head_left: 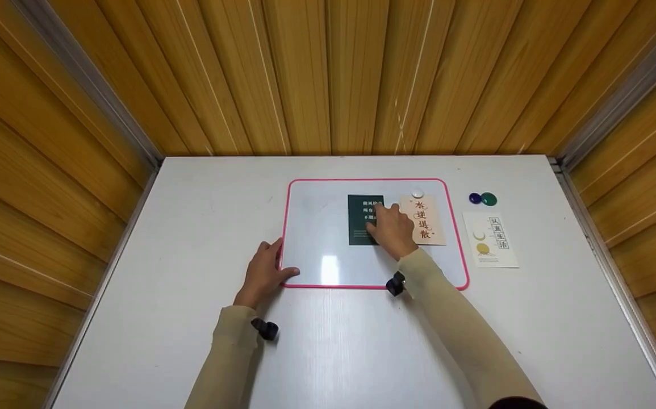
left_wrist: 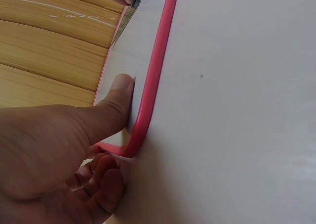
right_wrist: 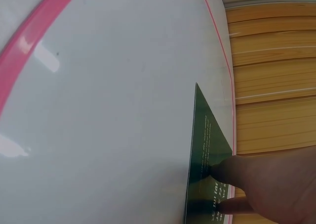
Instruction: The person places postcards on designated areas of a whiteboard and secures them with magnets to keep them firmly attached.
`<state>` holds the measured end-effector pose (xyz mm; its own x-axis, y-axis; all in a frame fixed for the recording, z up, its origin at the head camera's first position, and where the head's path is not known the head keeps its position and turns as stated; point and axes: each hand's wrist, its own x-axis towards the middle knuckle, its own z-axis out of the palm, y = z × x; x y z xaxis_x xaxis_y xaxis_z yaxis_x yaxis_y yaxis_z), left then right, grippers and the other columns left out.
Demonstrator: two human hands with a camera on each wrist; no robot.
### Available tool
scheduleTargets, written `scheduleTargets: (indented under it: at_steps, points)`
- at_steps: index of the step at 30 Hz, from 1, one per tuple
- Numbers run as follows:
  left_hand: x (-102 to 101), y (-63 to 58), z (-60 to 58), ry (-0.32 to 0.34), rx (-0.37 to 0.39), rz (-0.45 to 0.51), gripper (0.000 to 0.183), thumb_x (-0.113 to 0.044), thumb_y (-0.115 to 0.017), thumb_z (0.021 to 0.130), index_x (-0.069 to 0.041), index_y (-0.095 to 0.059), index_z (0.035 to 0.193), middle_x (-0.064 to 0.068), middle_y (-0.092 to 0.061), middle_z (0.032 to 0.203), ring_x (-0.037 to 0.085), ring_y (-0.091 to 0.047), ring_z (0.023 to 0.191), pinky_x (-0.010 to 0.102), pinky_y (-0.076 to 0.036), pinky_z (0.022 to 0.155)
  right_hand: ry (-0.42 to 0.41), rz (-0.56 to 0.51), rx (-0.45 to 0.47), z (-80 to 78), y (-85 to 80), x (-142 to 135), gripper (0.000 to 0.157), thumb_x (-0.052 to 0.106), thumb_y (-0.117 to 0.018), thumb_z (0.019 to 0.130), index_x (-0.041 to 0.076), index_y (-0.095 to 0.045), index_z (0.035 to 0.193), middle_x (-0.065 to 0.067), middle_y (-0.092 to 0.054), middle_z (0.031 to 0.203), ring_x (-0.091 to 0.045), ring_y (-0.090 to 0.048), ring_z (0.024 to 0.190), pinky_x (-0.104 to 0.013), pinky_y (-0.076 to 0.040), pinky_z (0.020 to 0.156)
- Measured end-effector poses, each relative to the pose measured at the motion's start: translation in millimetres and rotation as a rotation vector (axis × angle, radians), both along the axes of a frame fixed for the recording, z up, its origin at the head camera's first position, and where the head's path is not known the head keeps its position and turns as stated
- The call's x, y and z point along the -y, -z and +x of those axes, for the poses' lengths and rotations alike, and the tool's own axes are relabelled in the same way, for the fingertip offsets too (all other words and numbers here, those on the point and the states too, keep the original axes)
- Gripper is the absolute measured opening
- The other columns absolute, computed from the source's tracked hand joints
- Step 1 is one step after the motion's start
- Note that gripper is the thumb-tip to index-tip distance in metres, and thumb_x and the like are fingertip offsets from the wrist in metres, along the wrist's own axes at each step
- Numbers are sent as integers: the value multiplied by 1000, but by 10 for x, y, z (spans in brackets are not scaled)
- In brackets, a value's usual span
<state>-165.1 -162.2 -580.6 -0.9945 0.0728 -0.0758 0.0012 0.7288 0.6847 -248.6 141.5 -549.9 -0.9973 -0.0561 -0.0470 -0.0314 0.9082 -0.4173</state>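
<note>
A small whiteboard [head_left: 316, 238] with a pink frame lies flat on the table. My left hand [head_left: 264, 274] grips its near left corner, thumb over the top and the other fingers curled against the outer edge. On the board, the fingertips of my right hand [head_left: 395, 228] touch a dark green card [head_left: 360, 221] with white writing. In the right wrist view, the thumb and a finger rest on the face of that green card [right_wrist: 200, 159]. Just right of it is a cream card [head_left: 433, 227] with red-brown characters, a white round magnet [head_left: 417, 194] at its top edge.
Off the board's right side, a white card [head_left: 495, 255] with a moon drawing lies on the table [head_left: 191, 227]. Above it sit a dark blue round magnet [head_left: 475, 198] and a green one [head_left: 489, 199], side by side. Wood-patterned walls [head_left: 328, 79] enclose the table's back and sides.
</note>
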Motion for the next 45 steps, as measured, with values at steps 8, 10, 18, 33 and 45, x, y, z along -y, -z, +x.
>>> scheduleTargets:
  at_steps: [8,10,18,33,45]
  points:
    - [13,0,2,0,-6,10,91,-27,-89,81,-3,-43,155,11,-51,105,24,-48,87,41,-43,80,-3,-3,-8,1,-7,1,55,27,-73,96,1,-58,142,-26,-61,120,-41,-64,106,-56,-53,84]
    - [15,-1,3,1,-8,12,91,-27,-90,81,-3,-43,155,11,-51,105,24,-48,87,40,-43,80,-4,-8,-4,0,-7,0,55,27,-73,97,1,-57,142,-25,-61,120,-40,-64,106,-56,-52,85]
    - [19,2,-4,10,-7,-1,89,-28,-89,81,-3,-45,154,10,-51,104,24,-48,85,40,-44,80,-18,4,-21,-7,-24,-34,52,27,-73,97,0,-60,139,-24,-63,115,-39,-65,100,-54,-53,80]
    - [19,9,-2,24,-15,-11,89,-27,-89,82,0,-44,154,12,-50,103,24,-49,86,41,-44,80,-6,14,-16,-29,-38,-79,50,30,-71,98,2,-60,138,-22,-62,117,-37,-64,98,-54,-52,82]
    - [16,2,-2,7,12,0,90,-29,-89,82,-4,-42,156,10,-50,106,24,-48,88,40,-44,82,-18,-54,-68,-78,-81,-178,52,33,-73,97,6,-62,139,-21,-60,122,-35,-56,105,-55,-49,90]
